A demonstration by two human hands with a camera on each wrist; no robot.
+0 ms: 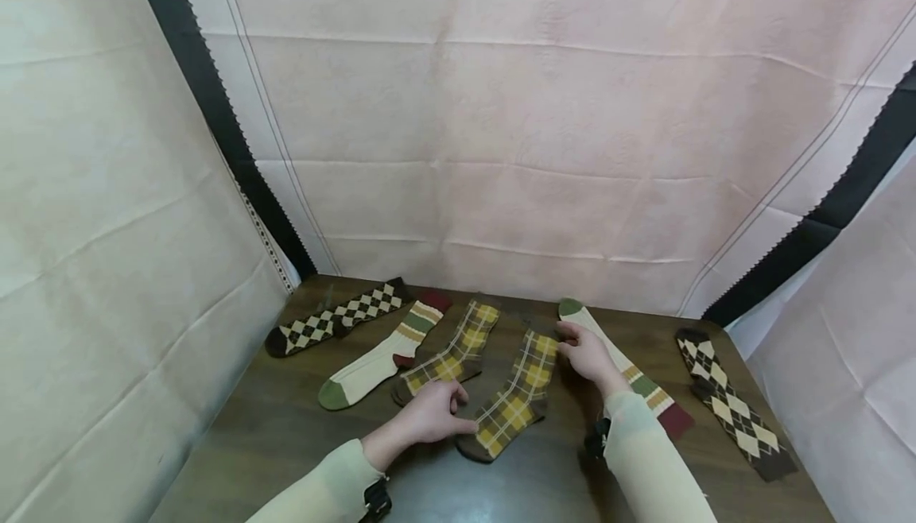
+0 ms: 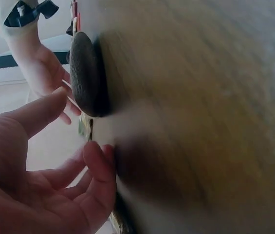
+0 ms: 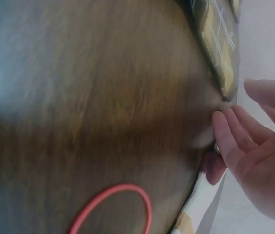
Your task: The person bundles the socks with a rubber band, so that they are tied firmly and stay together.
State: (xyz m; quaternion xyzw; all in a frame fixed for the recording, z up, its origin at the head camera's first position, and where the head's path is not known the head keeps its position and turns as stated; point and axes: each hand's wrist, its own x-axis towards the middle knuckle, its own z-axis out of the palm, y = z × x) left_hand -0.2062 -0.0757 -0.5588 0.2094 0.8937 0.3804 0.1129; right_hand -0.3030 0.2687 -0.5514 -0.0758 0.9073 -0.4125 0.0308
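The right plaid sock [image 1: 517,402] lies flat on the worktop [image 1: 279,459], its toe toward you and its cuff angled away to the right. Your left hand [image 1: 432,413] is at the toe, thumb and fingers apart with nothing between them; whether the thumb touches the knit, I cannot tell. Your right hand [image 1: 588,358] is beside the cuff, near the right cream sock [image 1: 635,376], its fingers loosely extended and holding nothing. The left plaid sock [image 1: 452,354] lies just beside. Expect a light, soft, limp thing, neither fragile nor likely slippery. Pinch both layers at toe and cuff, since a single hold would probably let it sag.
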